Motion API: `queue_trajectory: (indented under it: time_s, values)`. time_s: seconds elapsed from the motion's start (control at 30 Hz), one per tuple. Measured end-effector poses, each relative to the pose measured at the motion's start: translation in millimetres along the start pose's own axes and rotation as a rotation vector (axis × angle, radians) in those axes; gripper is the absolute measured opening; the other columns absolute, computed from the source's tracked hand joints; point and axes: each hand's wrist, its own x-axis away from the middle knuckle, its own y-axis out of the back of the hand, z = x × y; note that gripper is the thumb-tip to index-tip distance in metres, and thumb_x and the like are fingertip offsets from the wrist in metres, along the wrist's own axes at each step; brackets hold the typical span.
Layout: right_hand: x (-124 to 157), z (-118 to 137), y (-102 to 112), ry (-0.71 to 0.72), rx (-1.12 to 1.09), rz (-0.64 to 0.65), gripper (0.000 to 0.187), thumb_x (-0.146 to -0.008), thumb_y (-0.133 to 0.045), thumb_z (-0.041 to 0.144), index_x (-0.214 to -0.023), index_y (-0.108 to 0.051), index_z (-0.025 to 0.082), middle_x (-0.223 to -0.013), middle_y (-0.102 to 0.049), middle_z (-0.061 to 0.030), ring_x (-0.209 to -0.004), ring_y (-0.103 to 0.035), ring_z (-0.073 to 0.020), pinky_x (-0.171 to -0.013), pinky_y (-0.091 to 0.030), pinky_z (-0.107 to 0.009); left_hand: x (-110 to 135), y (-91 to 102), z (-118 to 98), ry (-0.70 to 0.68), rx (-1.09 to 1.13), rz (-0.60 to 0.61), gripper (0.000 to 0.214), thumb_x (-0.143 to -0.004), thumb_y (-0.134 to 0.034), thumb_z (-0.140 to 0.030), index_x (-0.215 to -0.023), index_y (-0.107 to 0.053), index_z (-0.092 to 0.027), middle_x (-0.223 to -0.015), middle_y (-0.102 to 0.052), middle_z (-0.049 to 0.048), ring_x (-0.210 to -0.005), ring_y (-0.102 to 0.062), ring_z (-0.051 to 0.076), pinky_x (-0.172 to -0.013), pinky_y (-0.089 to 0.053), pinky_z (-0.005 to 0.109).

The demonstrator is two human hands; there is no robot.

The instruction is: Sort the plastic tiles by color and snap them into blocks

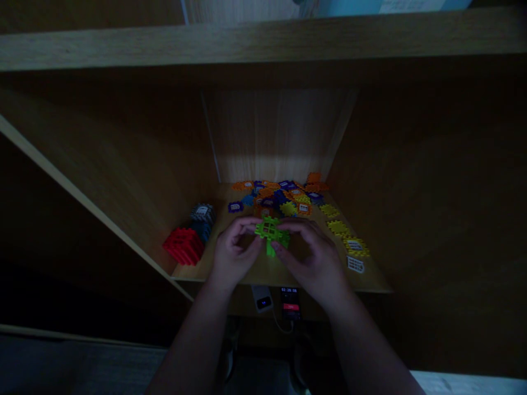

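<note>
Between my two hands is a green cluster of interlocking building tiles (268, 228), with notched edges and a window grid on its face. My left hand (235, 248) pinches its left side between thumb and fingers. On the right side, my right hand (315, 255) grips it the same way, thumb low and fingers on top. The green tiles are held above the front part of the wooden shelf (230, 269). Just behind them lies a loose heap of orange, purple, blue and yellow tiles (284, 195).
Red tiles (184, 246) stand stacked at the left, beside a dark stack with a white window piece (201, 211). Yellow tiles (337, 227) and a white window frame (355, 264) line the right. Below the shelf edge are a phone (290, 303) and a power bank (262, 299).
</note>
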Motion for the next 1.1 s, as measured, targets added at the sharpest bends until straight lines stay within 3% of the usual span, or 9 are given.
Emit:
queue_trajectory:
  time_s: [0.37,0.5,0.6,0.73,0.9,1.1]
  values:
    - [-2,-12,6,-0.041,-0.122,0.061,0.018,-0.099,-0.079,0.03,-0.116,-0.075,0.033,-0.122,-0.08,-0.0012,-0.115,-0.074,-0.0227,-0.101,-0.059,-0.041,0,0.9,0,-0.043,-0.032,0.025,0.018,-0.095,-0.076,-0.015,-0.112,-0.077,-0.022,-0.1,-0.082,0.0038,-0.091,-0.077,0.017,-0.083,-0.06,0.028]
    - [1,-28,12,-0.12,-0.138,0.032,0.02,-0.098,-0.079,0.033,-0.116,-0.074,0.033,-0.12,-0.078,-0.0022,-0.11,-0.07,-0.0234,-0.097,-0.057,-0.04,-3,0.8,-1,-0.053,0.003,0.009,0.031,-0.096,-0.079,-0.021,-0.126,-0.07,-0.023,-0.094,-0.073,0.0013,-0.087,-0.07,0.016,-0.084,-0.057,0.03]
    - [3,-43,18,-0.16,-0.095,0.028,0.022,-0.097,-0.08,0.035,-0.118,-0.073,0.032,-0.121,-0.077,-0.0025,-0.111,-0.068,-0.0245,-0.098,-0.055,-0.042,-6,4.1,0,-0.003,0.03,0.038,0.052,-0.09,-0.088,-0.027,-0.136,-0.063,-0.025,-0.113,-0.072,0.0055,-0.106,-0.069,0.021,-0.094,-0.055,0.034]
    - [6,-55,20,-0.17,-0.073,0.067,0.029,-0.095,-0.081,0.038,-0.121,-0.072,0.032,-0.121,-0.076,-0.0032,-0.111,-0.067,-0.0255,-0.099,-0.055,-0.043,-8,8.7,4,0.113,0.029,0.198,0.074,-0.082,-0.097,-0.033,-0.143,-0.056,-0.027,-0.141,-0.067,0.0115,-0.133,-0.062,0.029,-0.111,-0.051,0.044]
    - [8,-56,15,-0.144,-0.099,0.108,0.033,-0.096,-0.081,0.038,-0.126,-0.071,0.031,-0.123,-0.076,-0.0041,-0.114,-0.068,-0.0254,-0.102,-0.055,-0.044,-6,6.7,11,0.198,0.038,0.326,0.079,-0.081,-0.097,-0.032,-0.147,-0.054,-0.028,-0.144,-0.065,0.0124,-0.138,-0.061,0.031,-0.12,-0.047,0.051]
    - [7,-53,13,-0.123,-0.059,0.13,0.035,-0.096,-0.08,0.036,-0.128,-0.07,0.03,-0.125,-0.076,-0.0049,-0.115,-0.069,-0.0263,-0.102,-0.057,-0.045,-6,4.6,14,0.191,0.057,0.312,0.071,-0.085,-0.093,-0.029,-0.145,-0.055,-0.027,-0.142,-0.067,0.0121,-0.136,-0.064,0.029,-0.12,-0.049,0.051]
